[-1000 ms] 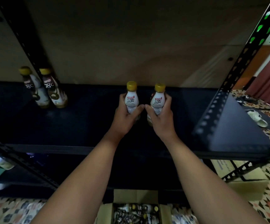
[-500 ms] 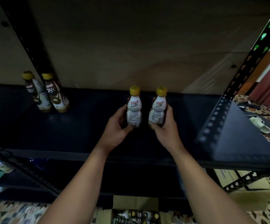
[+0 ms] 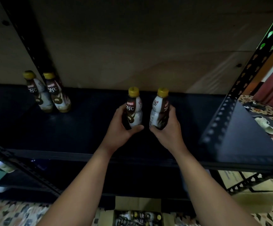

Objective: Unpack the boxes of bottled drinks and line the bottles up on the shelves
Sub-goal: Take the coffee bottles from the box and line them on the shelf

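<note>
Hidden or unclear: The scene is dim. The bases of both held bottles sit behind your hands, so you cannot tell whether they rest on the shelf [image 3: 86, 128] or hang just above it. The open cardboard box [image 3: 137, 216] at the bottom edge is cut off and blurred; dark bottles with yellow caps show inside it, too smeared to count.

Writing: The left held bottle [image 3: 133, 110] reads "KOPIKO 78°C" on a brown and white label. The right held bottle [image 3: 159, 110] is turned so only part of its label shows, and its text cannot be read. The two standing bottles [image 3: 49, 93] at the back left carry the same "78°C" label, and the right one of them reads "KOPIKO".

Your left hand [image 3: 121, 128]: Wrapped around the lower body of the left held bottle, thumb across the front.

Your right hand [image 3: 168, 129]: Curled around the lower body of the right held bottle.

Position: Both held bottles are upright, side by side with a small gap, over the middle of the dark shelf, well apart from the standing pair.

Surroundings: A pale sandal [image 3: 265, 123] lies on the patterned floor [image 3: 263, 108] at the right.
</note>
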Available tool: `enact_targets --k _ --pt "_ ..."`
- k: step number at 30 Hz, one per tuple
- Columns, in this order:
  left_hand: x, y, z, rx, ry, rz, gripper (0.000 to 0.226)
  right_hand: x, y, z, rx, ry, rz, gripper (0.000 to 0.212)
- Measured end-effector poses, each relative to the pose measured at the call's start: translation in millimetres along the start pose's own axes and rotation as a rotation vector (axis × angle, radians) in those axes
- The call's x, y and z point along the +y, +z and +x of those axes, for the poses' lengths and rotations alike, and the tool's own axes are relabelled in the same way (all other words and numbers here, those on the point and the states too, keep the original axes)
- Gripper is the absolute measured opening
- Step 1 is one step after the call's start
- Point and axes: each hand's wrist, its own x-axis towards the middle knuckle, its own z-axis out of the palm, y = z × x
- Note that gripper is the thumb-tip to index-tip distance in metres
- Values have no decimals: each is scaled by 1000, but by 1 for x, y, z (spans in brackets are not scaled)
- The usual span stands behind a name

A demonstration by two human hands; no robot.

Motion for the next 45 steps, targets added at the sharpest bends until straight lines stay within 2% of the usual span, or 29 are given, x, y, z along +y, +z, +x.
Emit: enact_targets --k 2,6,13,19,29,33,39,45 --pt "-1 -1 -1 -14 10 -40 75 -1 -2 -1 -24 1 17 72" --pt "1 2 -1 74 29 -3 74 -1 -3 -2 2 -23 12 58" --pt "-2 10 -1 168 71 131 79 -2 3 -1 36 -34 -36 71" --pt "-6 5 4 276 61 288 79 -8 22 3 8 -69 -240 78" --pt "-34 -84 23 392 -70 459 82 -40 124 38 -39 -111 -290 74" --pt "-44 -118 31 390 -94 528 82 -56 166 48 -54 -111 -283 72" --pt "-49 -145 30 458 -101 431 62 -73 205 56 -62 -79 -283 70" --pt "-51 -143 27 479 -139 381 59 -75 217 54 -41 -85 -272 68"
